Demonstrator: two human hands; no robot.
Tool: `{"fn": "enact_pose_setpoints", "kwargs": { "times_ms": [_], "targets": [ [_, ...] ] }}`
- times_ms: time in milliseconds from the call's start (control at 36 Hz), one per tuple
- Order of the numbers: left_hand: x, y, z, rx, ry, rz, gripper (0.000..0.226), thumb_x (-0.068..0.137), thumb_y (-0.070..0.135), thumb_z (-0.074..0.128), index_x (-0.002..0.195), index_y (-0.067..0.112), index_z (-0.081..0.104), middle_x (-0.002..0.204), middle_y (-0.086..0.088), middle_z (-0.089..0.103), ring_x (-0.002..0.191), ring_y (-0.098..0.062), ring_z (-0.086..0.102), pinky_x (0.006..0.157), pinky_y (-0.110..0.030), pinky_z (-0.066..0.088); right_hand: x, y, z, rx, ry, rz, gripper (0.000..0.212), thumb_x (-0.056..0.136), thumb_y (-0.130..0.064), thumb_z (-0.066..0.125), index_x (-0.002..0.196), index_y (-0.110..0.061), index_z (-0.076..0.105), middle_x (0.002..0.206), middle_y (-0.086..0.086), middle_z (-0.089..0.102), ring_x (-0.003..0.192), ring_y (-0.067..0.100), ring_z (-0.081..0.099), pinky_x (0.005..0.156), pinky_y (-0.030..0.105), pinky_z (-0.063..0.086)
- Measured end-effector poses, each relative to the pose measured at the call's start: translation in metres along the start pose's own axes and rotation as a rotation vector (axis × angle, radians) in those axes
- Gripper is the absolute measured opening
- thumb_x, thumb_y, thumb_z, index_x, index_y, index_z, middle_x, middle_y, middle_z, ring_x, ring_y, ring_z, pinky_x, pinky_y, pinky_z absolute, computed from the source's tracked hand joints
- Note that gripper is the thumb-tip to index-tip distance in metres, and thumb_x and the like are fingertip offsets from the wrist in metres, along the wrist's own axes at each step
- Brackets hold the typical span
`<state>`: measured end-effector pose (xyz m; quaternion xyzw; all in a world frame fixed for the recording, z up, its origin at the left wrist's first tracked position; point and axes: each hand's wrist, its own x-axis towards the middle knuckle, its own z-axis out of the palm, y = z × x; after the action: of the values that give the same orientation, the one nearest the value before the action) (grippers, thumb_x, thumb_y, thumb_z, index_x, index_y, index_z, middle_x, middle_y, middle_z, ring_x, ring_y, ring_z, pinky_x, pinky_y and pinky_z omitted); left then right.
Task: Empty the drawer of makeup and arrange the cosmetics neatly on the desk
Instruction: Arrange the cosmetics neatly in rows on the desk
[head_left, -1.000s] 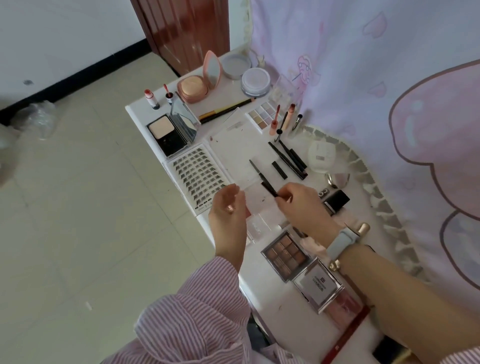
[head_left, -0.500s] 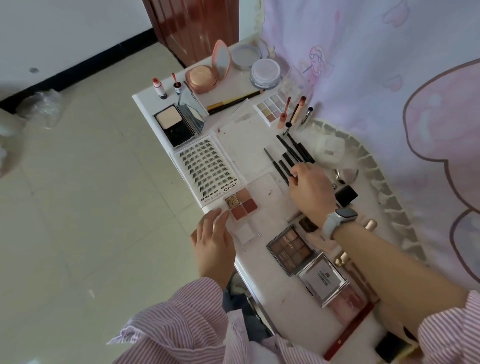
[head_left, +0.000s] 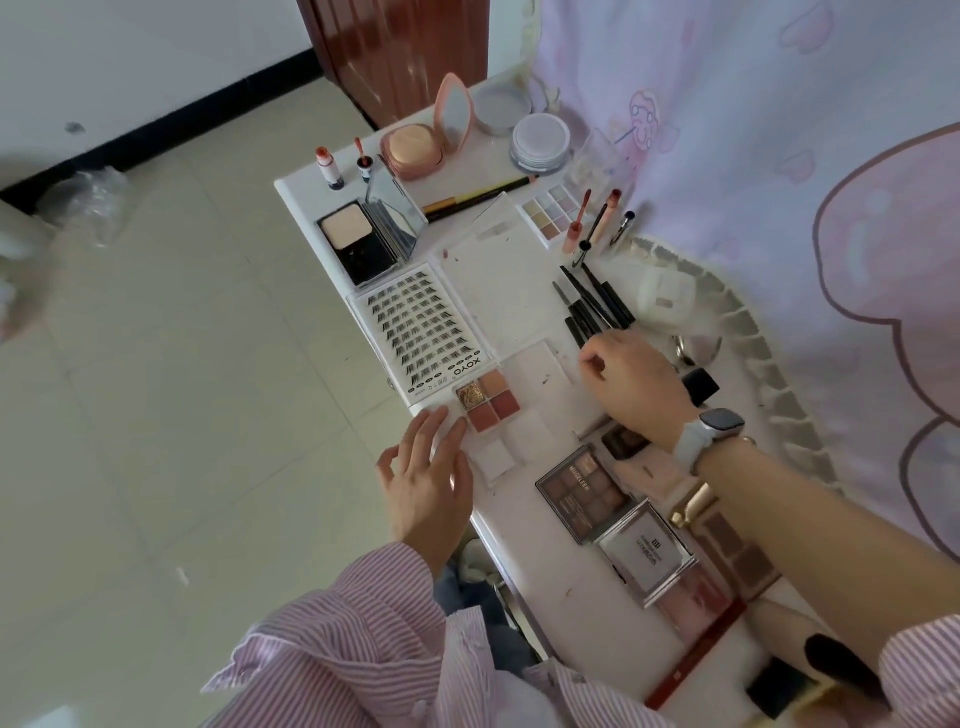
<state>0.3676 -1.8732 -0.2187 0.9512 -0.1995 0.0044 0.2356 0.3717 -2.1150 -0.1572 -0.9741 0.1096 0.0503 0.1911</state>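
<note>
Nearest: silver compact (head_left: 647, 551) and brown eyeshadow palette (head_left: 584, 488) parked at the near end of the desk (head_left: 524, 551). Left hand (head_left: 426, 478) flat at the desk edge, fingers spread, fingertips touching the clear quad palette (head_left: 491, 415). Right hand (head_left: 631, 382) curled beside the row of black pencils (head_left: 592, 306); can't tell if actually pinching one. Farther back, lash tray (head_left: 423, 332), black powder compact (head_left: 363, 239). Risk, probably: one sloppy nudge rolls those pencils apart, or bumps the quad off the edge.
</note>
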Motion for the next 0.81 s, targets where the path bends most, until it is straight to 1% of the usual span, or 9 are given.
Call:
{"fn": "enact_pose_setpoints", "kwargs": {
  "times_ms": [111, 194, 333, 444, 528, 583, 667, 722, 806],
  "targets": [
    [0.000, 0.001, 0.002, -0.032, 0.010, -0.020, 0.037, 0.087, 0.023, 0.040, 0.112, 0.016, 0.066, 0.126, -0.004, 0.060, 0.123, -0.020, 0.045, 0.090, -0.044, 0.038, -0.018, 0.008, -0.010, -0.209, -0.264, -0.264, 0.019, 0.089, -0.020, 0.048, 0.104, -0.017, 0.059, 0.110, -0.003, 0.052, 0.109, 0.017, 0.043, 0.086, 0.030, 0.030],
    [0.001, 0.002, 0.003, -0.053, 0.012, -0.036, 0.037, 0.086, 0.022, 0.040, 0.112, 0.016, 0.066, 0.126, -0.003, 0.060, 0.123, -0.019, 0.044, 0.091, -0.043, 0.037, -0.024, 0.010, -0.012, -0.310, -0.332, -0.283, 0.026, 0.089, -0.025, 0.046, 0.113, -0.021, 0.054, 0.119, -0.005, 0.047, 0.114, 0.016, 0.038, 0.093, 0.033, 0.028],
    [0.001, 0.004, -0.001, -0.047, -0.018, -0.047, 0.037, 0.087, 0.023, 0.039, 0.112, 0.016, 0.065, 0.126, -0.004, 0.060, 0.123, -0.023, 0.049, 0.092, -0.045, 0.037, -0.015, -0.002, -0.011, -0.450, -0.400, -0.278, 0.023, 0.088, -0.024, 0.047, 0.111, -0.021, 0.048, 0.118, -0.002, 0.045, 0.113, 0.018, 0.037, 0.094, 0.036, 0.029],
    [0.003, 0.006, -0.005, -0.057, -0.068, -0.076, 0.039, 0.086, 0.025, 0.037, 0.112, 0.017, 0.065, 0.125, -0.004, 0.059, 0.122, -0.025, 0.051, 0.092, -0.048, 0.039, -0.013, -0.007, -0.012, -0.623, -0.360, -0.370, 0.024, 0.088, -0.015, 0.044, 0.111, -0.015, 0.048, 0.116, 0.001, 0.049, 0.110, 0.021, 0.041, 0.089, 0.036, 0.032],
    [0.005, 0.008, -0.009, -0.091, -0.094, -0.092, 0.040, 0.084, 0.025, 0.037, 0.112, 0.016, 0.065, 0.125, -0.004, 0.060, 0.120, -0.027, 0.051, 0.092, -0.049, 0.040, -0.016, -0.007, -0.019, -0.611, -0.166, -0.424, 0.027, 0.080, -0.007, 0.057, 0.106, -0.012, 0.053, 0.105, 0.002, 0.057, 0.102, 0.023, 0.051, 0.085, 0.039, 0.038],
    [0.005, 0.009, -0.011, -0.147, -0.103, -0.118, 0.039, 0.084, 0.022, 0.041, 0.114, 0.014, 0.064, 0.125, -0.005, 0.059, 0.121, -0.029, 0.050, 0.093, -0.048, 0.041, -0.020, -0.008, -0.031, -0.442, 0.009, -0.347, 0.025, 0.080, -0.002, 0.059, 0.104, -0.009, 0.056, 0.099, 0.006, 0.060, 0.096, 0.027, 0.055, 0.080, 0.040, 0.041],
    [0.011, 0.014, -0.022, -0.274, -0.123, -0.191, 0.035, 0.086, 0.013, 0.048, 0.119, 0.010, 0.061, 0.127, -0.006, 0.056, 0.123, -0.027, 0.046, 0.099, -0.042, 0.037, -0.024, -0.017, -0.055, 0.002, 0.237, -0.143, 0.018, 0.094, -0.010, 0.048, 0.109, -0.004, 0.054, 0.099, 0.008, 0.057, 0.091, 0.023, 0.054, 0.073, 0.038, 0.046],
    [0.018, 0.020, -0.035, -0.339, -0.107, -0.243, 0.032, 0.089, 0.007, 0.052, 0.121, 0.009, 0.058, 0.126, -0.006, 0.055, 0.120, -0.024, 0.047, 0.102, -0.039, 0.037, -0.025, -0.029, -0.069, 0.341, 0.332, 0.019, 0.021, 0.094, -0.013, 0.049, 0.113, -0.006, 0.051, 0.097, 0.005, 0.057, 0.085, 0.018, 0.056, 0.074, 0.037, 0.051],
    [0.034, 0.040, -0.070, -0.469, -0.069, -0.232, 0.027, 0.093, 0.014, 0.053, 0.119, 0.011, 0.058, 0.116, -0.002, 0.060, 0.111, -0.016, 0.053, 0.096, -0.034, 0.044, -0.029, -0.059, -0.089, 0.839, 0.450, 0.178, 0.025, 0.089, -0.005, 0.057, 0.113, -0.011, 0.051, 0.098, 0.009, 0.058, 0.083, 0.018, 0.063, 0.073, 0.031, 0.056]
  ]
}}
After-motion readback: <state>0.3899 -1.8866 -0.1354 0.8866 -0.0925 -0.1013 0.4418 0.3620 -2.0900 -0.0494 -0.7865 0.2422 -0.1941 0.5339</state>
